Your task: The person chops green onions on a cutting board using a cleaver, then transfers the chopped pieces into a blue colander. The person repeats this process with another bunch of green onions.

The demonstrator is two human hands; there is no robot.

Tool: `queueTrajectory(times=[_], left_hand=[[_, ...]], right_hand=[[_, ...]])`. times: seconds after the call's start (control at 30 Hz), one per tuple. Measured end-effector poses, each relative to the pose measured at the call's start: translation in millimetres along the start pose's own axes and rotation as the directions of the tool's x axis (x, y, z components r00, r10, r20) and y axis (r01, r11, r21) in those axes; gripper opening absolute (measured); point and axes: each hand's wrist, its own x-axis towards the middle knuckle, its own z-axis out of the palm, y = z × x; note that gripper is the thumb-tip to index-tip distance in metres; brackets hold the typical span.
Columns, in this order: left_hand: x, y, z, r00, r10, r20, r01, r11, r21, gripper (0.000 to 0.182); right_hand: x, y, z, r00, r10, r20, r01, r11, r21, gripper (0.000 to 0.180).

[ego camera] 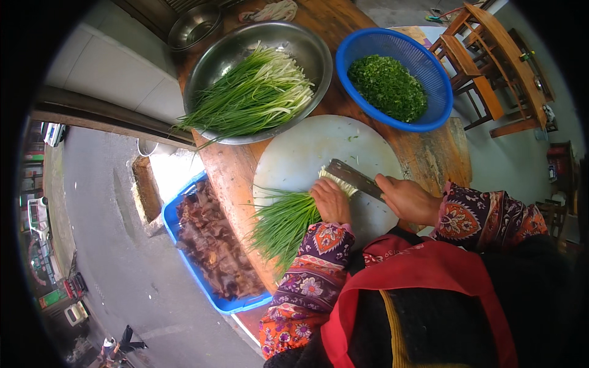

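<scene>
My left hand (331, 201) is closed over a bunch of green scallions (289, 221) on a round whitish cutting board (324, 138). The white ends point away from me, and the green leaves spread to the left over the board's edge. In my right hand (407, 198) is the handle of a cleaver (354, 178), its dark blade lying across the white ends, just beyond my left fingers. A few green bits lie on the board. Behind it, a steel basin (322, 69) holds more whole scallions (257, 92), and a blue plastic colander (442, 87) holds chopped greens (389, 87).
The board rests on a wooden table (239, 175). Left of the table, a blue crate (193, 271) holds dark brown, wrinkled pieces, beside a paved road. A smaller steel bowl (195, 27) and a cloth (271, 11) stand farther back. Wooden stools (483, 99) are at the right.
</scene>
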Motion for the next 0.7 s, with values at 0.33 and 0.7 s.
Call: queueTrajectory(times=[0.33, 0.7], left_hand=[[2, -1, 1, 0.992, -0.011, -0.124, 0.013, 1.000, 0.015, 0.042], [-1, -6, 5, 0.957, -0.008, -0.289, -0.024, 0.994, -0.104, 0.030]], right_hand=[[67, 7, 63, 0.998, 0.007, -0.064, -0.017, 0.989, -0.149, 0.037], [49, 22, 24, 0.994, -0.021, 0.103, 0.027, 0.998, -0.057, 0.036]])
